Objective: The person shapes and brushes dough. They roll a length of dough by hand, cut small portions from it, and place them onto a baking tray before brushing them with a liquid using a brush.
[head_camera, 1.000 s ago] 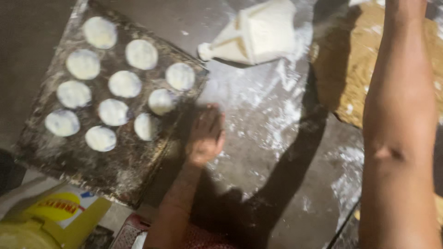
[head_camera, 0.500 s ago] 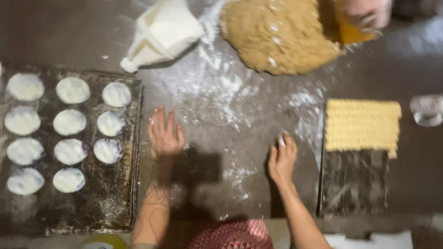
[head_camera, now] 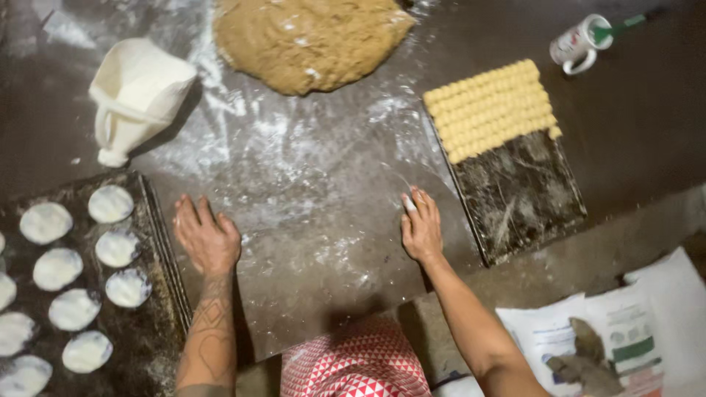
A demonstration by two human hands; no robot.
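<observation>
Now both palms flat on floured worktop (head_camera: 309, 213), fingers loosely spread, nothing gripped: left hand (head_camera: 208, 239), right hand (head_camera: 421, 228). Between pieces, I judge. Dough mound (head_camera: 312, 40) at twelve o'clock; next needs long forward reach.
</observation>
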